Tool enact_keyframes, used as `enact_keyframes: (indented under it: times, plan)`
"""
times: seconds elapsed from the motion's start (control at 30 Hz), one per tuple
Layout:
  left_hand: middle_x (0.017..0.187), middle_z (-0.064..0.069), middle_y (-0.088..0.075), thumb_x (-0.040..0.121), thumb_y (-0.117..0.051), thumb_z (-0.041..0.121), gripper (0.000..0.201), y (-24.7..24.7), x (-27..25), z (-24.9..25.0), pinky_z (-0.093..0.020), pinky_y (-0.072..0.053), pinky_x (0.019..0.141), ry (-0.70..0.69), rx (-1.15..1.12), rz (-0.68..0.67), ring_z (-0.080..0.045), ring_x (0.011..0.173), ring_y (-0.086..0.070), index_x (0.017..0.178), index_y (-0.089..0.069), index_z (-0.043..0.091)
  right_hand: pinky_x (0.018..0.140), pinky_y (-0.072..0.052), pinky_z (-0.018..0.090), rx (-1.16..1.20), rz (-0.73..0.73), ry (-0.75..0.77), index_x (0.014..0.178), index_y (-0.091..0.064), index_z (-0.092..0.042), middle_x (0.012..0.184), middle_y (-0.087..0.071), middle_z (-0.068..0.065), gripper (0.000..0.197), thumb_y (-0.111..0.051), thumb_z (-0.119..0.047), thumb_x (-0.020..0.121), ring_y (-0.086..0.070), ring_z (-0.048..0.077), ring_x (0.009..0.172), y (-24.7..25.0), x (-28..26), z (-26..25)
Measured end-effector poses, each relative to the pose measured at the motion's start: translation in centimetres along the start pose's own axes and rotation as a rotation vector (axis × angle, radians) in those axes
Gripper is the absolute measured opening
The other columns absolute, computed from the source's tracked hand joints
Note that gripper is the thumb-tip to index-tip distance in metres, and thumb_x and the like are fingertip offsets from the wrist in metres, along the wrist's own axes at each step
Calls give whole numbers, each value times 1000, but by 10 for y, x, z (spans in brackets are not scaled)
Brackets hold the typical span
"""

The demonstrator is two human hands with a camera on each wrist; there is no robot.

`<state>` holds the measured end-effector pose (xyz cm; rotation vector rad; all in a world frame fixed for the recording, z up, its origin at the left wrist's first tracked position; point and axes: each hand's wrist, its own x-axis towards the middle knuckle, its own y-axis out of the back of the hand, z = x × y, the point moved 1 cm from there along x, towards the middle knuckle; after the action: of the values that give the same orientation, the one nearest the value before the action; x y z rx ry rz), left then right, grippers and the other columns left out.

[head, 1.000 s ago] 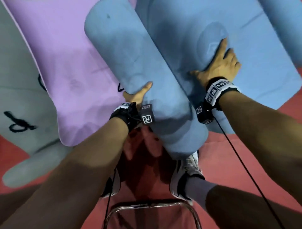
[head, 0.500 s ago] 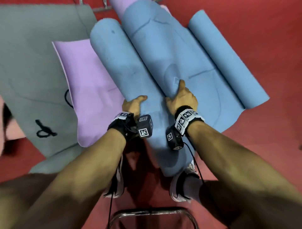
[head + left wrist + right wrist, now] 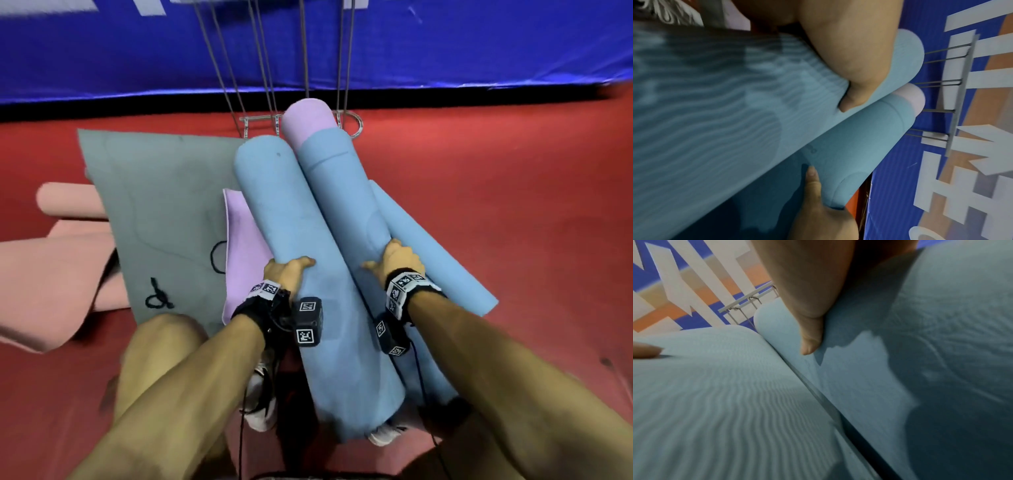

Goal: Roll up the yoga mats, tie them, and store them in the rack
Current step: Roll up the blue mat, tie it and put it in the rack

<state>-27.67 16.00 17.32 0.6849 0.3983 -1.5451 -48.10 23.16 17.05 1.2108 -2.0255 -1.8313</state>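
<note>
A thick blue mat roll (image 3: 301, 246) slants up from between my feet. My left hand (image 3: 287, 270) grips its left side, thumb (image 3: 851, 97) on top. The same mat's loose part (image 3: 342, 192) is draped over a purple roll (image 3: 308, 120), and its far end (image 3: 442, 263) is curled into a thinner roll. My right hand (image 3: 397, 260) grips that loose part beside the thick roll, thumb (image 3: 809, 340) pressed on the blue surface. The wire rack (image 3: 301, 68) stands behind the rolls.
A grey mat (image 3: 154, 205) lies flat on the red floor at left with black ties (image 3: 157, 298) on it. A purple mat (image 3: 243, 253) overlaps it. Pink mats (image 3: 51, 267) lie at far left. A blue banner wall (image 3: 102, 51) closes the back.
My right hand left the flat blue mat and came in next to the roll, gathering the loose part. The head view lifted, bringing the rack and wall into sight. My left hand kept its grip.
</note>
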Motion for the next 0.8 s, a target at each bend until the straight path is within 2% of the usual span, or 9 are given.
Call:
enact_keyframes:
  times: [0.07,0.2,0.33,0.4,0.47,0.57,0.63,0.7,0.8]
  plan:
    - [94,-3,-76,58,-88,29,66,3,-14,6,-35,-62,74,-7,-12,-26,-25,78,-75,116,-64,6,90,-49,40,-1,35,14,129,-52,-7,125,-64,17,80,-78,-62,77,-62,36,117,15,-11,1]
    - [94,-5,-74,73,-84,22,49,-7,-42,16,-25,-55,59,-37,-53,-72,-24,77,-73,112,-60,5,86,-51,40,59,120,1,117,-61,-9,118,-66,18,64,-83,-53,77,-63,39,111,57,-26,10]
    - [91,-8,-78,60,-86,28,59,-27,-67,26,-44,-63,74,-81,-100,-156,-30,77,-76,110,-69,2,83,-51,40,67,224,49,104,-60,-14,110,-68,19,29,-70,-33,84,-65,40,102,87,-42,21]
    - [91,-10,-78,71,-84,21,41,-32,-76,31,-37,-63,68,-97,-121,-185,-29,75,-75,104,-70,0,80,-49,40,29,249,107,99,-56,-18,105,-68,18,22,-68,-31,85,-65,40,98,100,-50,18]
    - [91,-11,-75,81,-80,14,27,-28,-82,37,-24,-56,51,-112,-152,-169,-25,70,-72,101,-67,1,78,-48,39,-36,289,179,100,-54,-19,103,-68,16,22,-67,-32,88,-65,39,96,116,-58,7]
    - [93,-8,-70,86,-77,15,25,-12,-87,45,-18,-49,41,-133,-238,-127,-16,68,-66,101,-59,5,79,-47,39,-168,355,320,107,-58,-17,112,-66,15,25,-66,-33,90,-65,37,101,142,-65,-26]
    - [104,-10,-71,86,-78,21,36,-6,-86,47,-21,-51,43,-121,-305,-133,-18,73,-68,112,-58,6,82,-46,38,-278,387,429,111,-61,-17,113,-68,14,27,-66,-35,92,-65,35,106,160,-68,-51]
    - [107,-10,-73,83,-79,31,43,-3,-90,50,-29,-56,48,-113,-349,-144,-23,79,-71,116,-60,9,81,-44,38,-391,437,540,108,-61,-17,107,-71,13,23,-64,-35,93,-66,35,102,179,-70,-77]
    - [109,-8,-75,75,-80,44,49,-1,-95,51,-48,-62,71,-60,-393,-212,-26,89,-73,111,-64,15,71,-38,36,-489,512,691,101,-59,-18,104,-72,11,21,-67,-34,90,-67,35,97,201,-66,-111]
